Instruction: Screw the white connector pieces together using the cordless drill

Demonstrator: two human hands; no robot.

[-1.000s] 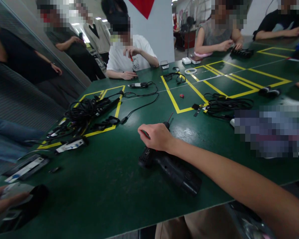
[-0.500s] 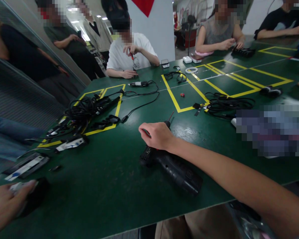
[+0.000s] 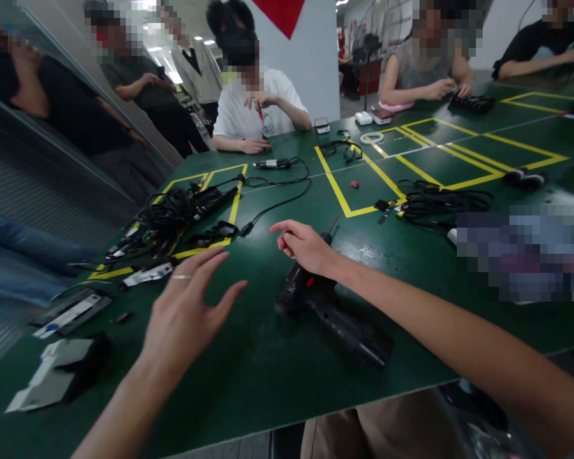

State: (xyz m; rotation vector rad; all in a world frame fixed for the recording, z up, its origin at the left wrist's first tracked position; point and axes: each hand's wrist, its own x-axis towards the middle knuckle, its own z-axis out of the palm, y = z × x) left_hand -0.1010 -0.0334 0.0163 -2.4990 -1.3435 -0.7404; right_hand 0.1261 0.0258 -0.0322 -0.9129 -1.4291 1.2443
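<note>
My left hand [image 3: 191, 306], with a ring on one finger, is raised over the left of the green table. Its fingers are apart and hold nothing. Left of that wrist lies a white and black plastic part [image 3: 60, 370]. My right hand [image 3: 309, 248] is just above a black cordless screwdriver [image 3: 349, 328], which lies on its side with its thin bit pointing away. The index finger sticks out while the thumb and other fingers are curled in; whatever they may hold is hidden.
Black cables and adapters [image 3: 172, 210] are heaped within yellow tape on the left. Flat device parts [image 3: 71, 312] lie nearer me. A small red piece [image 3: 354, 184] and a coiled cable [image 3: 444, 197] are ahead right. Several people sit or stand around the green table [image 3: 249, 382].
My left hand has let go of the white and black part and moved right and forward, opening. My right index finger has stretched out; the screwdriver stays in place.
</note>
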